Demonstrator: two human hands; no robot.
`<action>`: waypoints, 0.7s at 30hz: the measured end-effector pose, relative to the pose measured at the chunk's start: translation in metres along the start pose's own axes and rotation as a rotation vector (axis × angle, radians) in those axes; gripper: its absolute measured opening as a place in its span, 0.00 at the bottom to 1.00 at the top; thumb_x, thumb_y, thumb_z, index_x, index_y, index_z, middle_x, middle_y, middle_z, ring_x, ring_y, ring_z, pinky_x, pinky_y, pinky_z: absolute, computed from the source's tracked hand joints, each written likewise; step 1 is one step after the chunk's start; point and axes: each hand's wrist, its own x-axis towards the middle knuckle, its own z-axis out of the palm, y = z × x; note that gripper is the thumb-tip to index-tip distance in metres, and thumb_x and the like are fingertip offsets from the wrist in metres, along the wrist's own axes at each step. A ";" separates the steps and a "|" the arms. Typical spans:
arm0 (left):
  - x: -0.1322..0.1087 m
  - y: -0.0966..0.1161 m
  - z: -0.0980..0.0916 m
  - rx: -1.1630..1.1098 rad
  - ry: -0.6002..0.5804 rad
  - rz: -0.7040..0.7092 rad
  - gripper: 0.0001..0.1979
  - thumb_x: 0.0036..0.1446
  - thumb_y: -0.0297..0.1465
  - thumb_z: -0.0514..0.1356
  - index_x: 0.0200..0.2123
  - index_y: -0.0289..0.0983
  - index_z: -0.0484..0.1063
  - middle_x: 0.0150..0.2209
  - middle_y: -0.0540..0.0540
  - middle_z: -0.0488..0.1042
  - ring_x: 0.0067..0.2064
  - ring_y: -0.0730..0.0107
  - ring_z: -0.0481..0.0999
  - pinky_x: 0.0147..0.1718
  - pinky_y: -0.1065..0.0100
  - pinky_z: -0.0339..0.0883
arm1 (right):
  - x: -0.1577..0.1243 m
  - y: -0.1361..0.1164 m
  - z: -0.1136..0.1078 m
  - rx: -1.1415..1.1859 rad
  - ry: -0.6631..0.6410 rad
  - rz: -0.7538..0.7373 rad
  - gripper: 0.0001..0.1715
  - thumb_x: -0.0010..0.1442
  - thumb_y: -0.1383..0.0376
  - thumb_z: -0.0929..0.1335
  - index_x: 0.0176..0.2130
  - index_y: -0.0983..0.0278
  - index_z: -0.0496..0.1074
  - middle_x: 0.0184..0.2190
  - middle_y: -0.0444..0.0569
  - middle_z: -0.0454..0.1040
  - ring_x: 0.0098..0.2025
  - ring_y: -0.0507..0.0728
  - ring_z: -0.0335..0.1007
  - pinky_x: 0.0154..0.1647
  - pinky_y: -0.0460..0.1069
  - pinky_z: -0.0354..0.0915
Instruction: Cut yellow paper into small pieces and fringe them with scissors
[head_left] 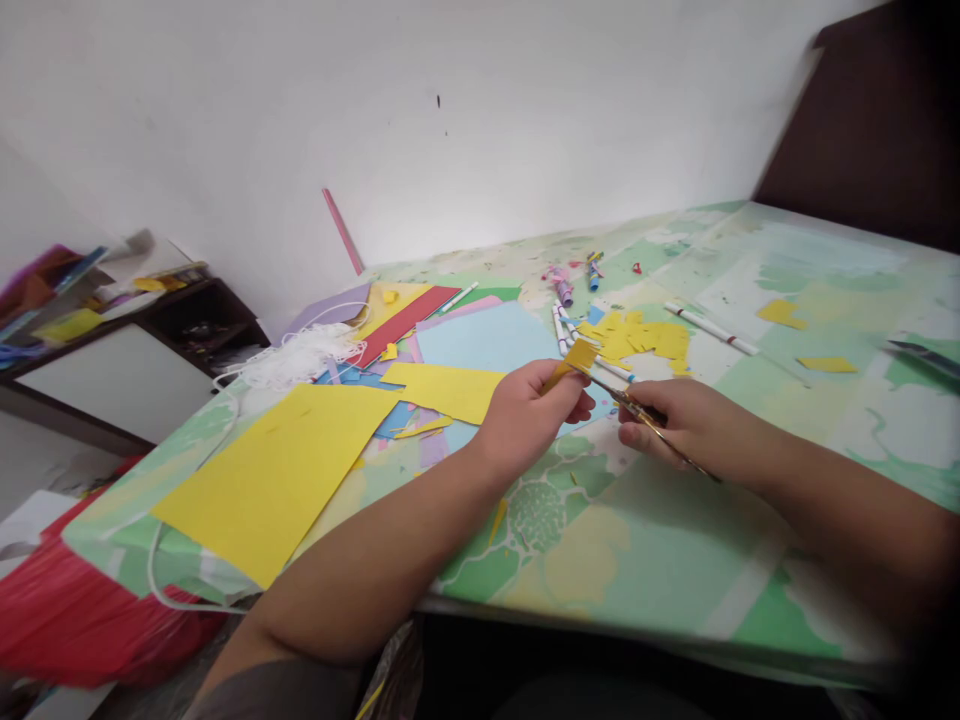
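My left hand [532,405] is closed on a small piece of yellow paper [580,355], pinched between thumb and fingers. Wrapped round the handles of a pair of scissors [649,420] is my right hand [679,420]. The scissors point left, with their blade tips at the lower edge of the yellow piece; whether they cut into it I cannot tell. Just behind both hands lies a heap of cut yellow paper pieces [637,338]. A yellow paper strip [450,388] lies left of my left hand, and a large yellow sheet [281,470] is further left.
White markers [712,328] lie about the table [660,560]. Light blue paper [487,338], a red strip [409,325] and tangled white cord [307,355] are at left. Crayons [594,272] lie behind. A dark pointed object [926,358] is at right, a red bag [97,610] at lower left.
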 end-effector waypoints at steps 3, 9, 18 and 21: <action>0.000 0.000 0.000 0.024 0.009 0.009 0.07 0.50 0.30 0.55 0.24 0.35 0.68 0.22 0.50 0.71 0.25 0.76 0.71 0.30 0.70 0.66 | 0.000 0.001 0.001 0.015 0.001 -0.012 0.24 0.53 0.45 0.60 0.27 0.62 0.64 0.22 0.44 0.64 0.24 0.53 0.59 0.25 0.48 0.53; -0.001 0.000 0.000 0.067 0.004 -0.004 0.06 0.49 0.31 0.56 0.24 0.35 0.69 0.21 0.50 0.71 0.26 0.75 0.71 0.29 0.70 0.65 | 0.000 0.001 0.002 0.018 0.010 -0.016 0.22 0.53 0.46 0.60 0.29 0.63 0.65 0.23 0.45 0.66 0.25 0.54 0.60 0.25 0.48 0.53; -0.002 -0.001 0.000 0.081 -0.020 -0.001 0.06 0.49 0.30 0.56 0.24 0.36 0.69 0.21 0.51 0.71 0.25 0.77 0.70 0.27 0.72 0.64 | 0.001 0.000 0.002 -0.010 -0.003 -0.004 0.25 0.52 0.43 0.59 0.26 0.62 0.61 0.21 0.44 0.64 0.24 0.53 0.59 0.25 0.48 0.53; -0.002 -0.001 0.000 0.077 -0.022 -0.001 0.07 0.50 0.31 0.56 0.24 0.36 0.70 0.21 0.51 0.71 0.25 0.77 0.70 0.27 0.73 0.64 | 0.001 -0.002 0.000 -0.010 -0.002 0.016 0.26 0.51 0.42 0.59 0.23 0.62 0.59 0.19 0.43 0.62 0.23 0.53 0.58 0.24 0.47 0.52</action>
